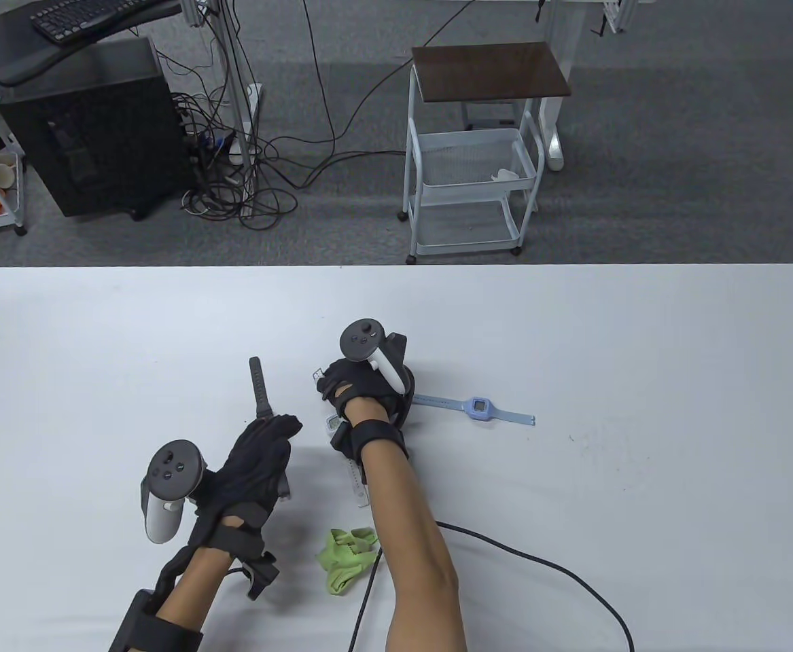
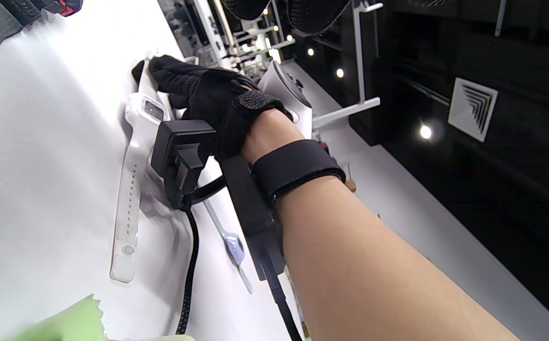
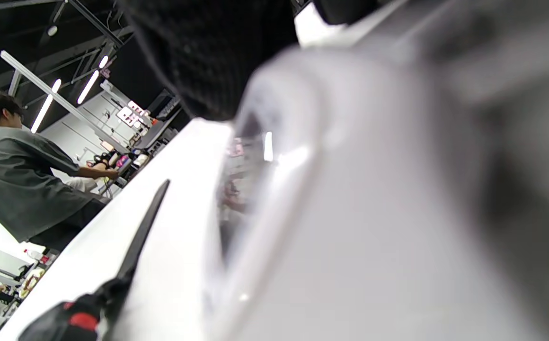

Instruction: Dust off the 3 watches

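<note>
Three watches lie on the white table (image 1: 641, 353). My left hand (image 1: 280, 429) rests palm down with fairly straight fingers on the black watch (image 1: 258, 387), whose strap sticks out beyond the fingertips. My right hand (image 1: 328, 388) is curled over the upper strap of the white watch (image 1: 357, 483). In the left wrist view its fingertips (image 2: 161, 76) wrap the strap end of the white watch (image 2: 130, 199). The blue watch (image 1: 479, 409) lies flat just right of my right hand, untouched. A green cloth (image 1: 347, 549) lies crumpled near the front, in neither hand. The right wrist view is filled by the blurred white watch (image 3: 350, 213).
A black cable (image 1: 539, 564) runs from my right forearm across the table's front right. Beyond the far table edge stand a white wire cart (image 1: 471, 170) and a black computer tower (image 1: 90, 129) on the floor. A person in a grey shirt (image 3: 14, 180) works far off.
</note>
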